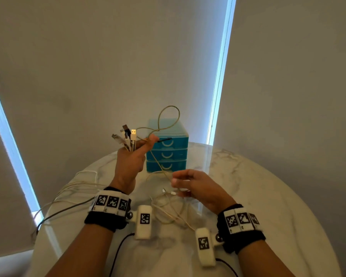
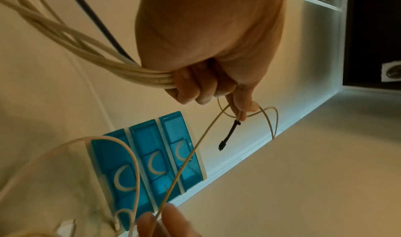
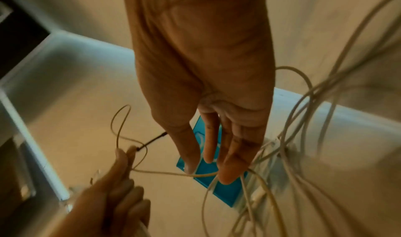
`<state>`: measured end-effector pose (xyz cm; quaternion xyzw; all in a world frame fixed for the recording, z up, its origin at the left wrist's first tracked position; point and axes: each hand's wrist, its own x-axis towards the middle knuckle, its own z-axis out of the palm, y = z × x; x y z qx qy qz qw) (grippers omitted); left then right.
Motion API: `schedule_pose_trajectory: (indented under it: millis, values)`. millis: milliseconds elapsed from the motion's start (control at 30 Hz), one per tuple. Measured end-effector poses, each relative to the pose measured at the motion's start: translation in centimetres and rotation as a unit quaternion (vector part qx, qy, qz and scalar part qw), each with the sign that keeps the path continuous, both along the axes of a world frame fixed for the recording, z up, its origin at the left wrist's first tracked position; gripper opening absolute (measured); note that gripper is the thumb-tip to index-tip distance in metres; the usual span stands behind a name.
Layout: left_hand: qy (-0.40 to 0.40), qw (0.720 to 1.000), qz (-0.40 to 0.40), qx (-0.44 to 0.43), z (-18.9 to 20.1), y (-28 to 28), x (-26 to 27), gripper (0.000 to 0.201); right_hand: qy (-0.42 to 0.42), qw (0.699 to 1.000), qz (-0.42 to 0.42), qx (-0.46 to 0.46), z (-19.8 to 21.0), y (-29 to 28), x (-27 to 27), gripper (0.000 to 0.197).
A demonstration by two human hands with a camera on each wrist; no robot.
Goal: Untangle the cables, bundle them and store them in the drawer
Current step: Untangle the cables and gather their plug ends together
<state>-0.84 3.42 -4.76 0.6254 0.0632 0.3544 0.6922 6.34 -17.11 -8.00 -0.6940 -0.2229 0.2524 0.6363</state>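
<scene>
My left hand [image 1: 140, 144] is raised and grips a bundle of white and dark cables [image 2: 121, 69], their connector ends [image 1: 127, 136] sticking up from the fist. Its thumb and forefinger also pinch a thin beige cable [image 1: 168, 116] near its black plug [image 2: 225, 137]; the cable loops above the hand. From there it runs down to my right hand [image 3: 208, 168], whose fingers are straight and spread, with the cable lying across the fingertips. The blue three-drawer unit [image 1: 167, 148] stands behind the hands with all its drawers closed.
Loose white cables [image 1: 168, 206] lie tangled on the round marble table [image 1: 268, 196] between my wrists. More cable lengths [image 1: 68, 196] trail from the left hand over the table's left edge. A grey blind fills the background.
</scene>
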Motion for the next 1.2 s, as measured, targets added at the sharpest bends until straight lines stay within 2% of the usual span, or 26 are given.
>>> schedule_pose_trajectory:
  millis: [67,100,167,233,300,367,433,533,667,767,900,1000,1200]
  values:
    - [-0.024,0.999,-0.004,-0.024,0.0,0.4,-0.1,0.034,-0.079,0.993,0.013,-0.082,-0.2,0.5,-0.3,0.024]
    - [-0.034,0.999,-0.003,-0.037,0.1,0.6,-0.2,0.033,-0.098,0.991,0.009,-0.092,-0.3,0.6,-0.5,0.021]
    - [-0.040,0.997,-0.001,-0.058,0.2,0.9,-0.3,0.031,-0.121,0.990,-0.047,-0.052,-0.2,0.6,-0.3,0.018]
    - [-0.020,0.998,0.005,-0.066,0.0,1.3,-0.2,0.026,-0.125,0.980,-0.144,0.055,0.1,0.0,0.3,0.018]
    - [0.027,0.998,0.004,-0.049,-0.4,1.4,0.1,0.024,-0.070,0.951,-0.222,0.205,0.7,-0.7,0.9,0.020]
    - [0.088,0.996,-0.013,-0.004,-0.7,1.0,0.2,0.030,0.021,0.908,-0.258,0.329,1.4,-1.5,1.4,0.024]
    - [0.136,0.988,-0.046,0.059,-0.9,0.2,0.1,0.032,0.092,0.879,-0.239,0.402,2.0,-2.1,1.3,0.029]
    - [0.177,0.967,-0.083,0.162,-0.5,-1.3,-0.3,0.026,0.145,0.862,-0.172,0.455,2.9,-2.2,0.9,0.031]
    - [0.175,0.946,-0.145,0.233,-0.1,-2.4,-0.5,0.018,0.175,0.866,-0.077,0.462,3.5,-1.5,0.3,0.035]
    - [0.205,0.927,-0.159,0.270,-0.8,-2.6,0.2,0.027,0.179,0.874,-0.036,0.450,3.4,-1.2,0.2,0.042]
    - [0.199,0.919,-0.189,0.283,-1.2,-3.2,0.5,0.033,0.177,0.873,-0.035,0.454,3.2,-1.0,0.2,0.046]
    - [0.191,0.917,-0.219,0.275,-0.6,-3.5,-0.1,0.027,0.181,0.865,-0.042,0.465,3.2,-1.1,0.2,0.044]
    - [0.193,0.911,-0.228,0.284,-0.8,-4.4,0.0,0.034,0.177,0.875,-0.085,0.443,3.0,-0.5,-0.3,0.045]
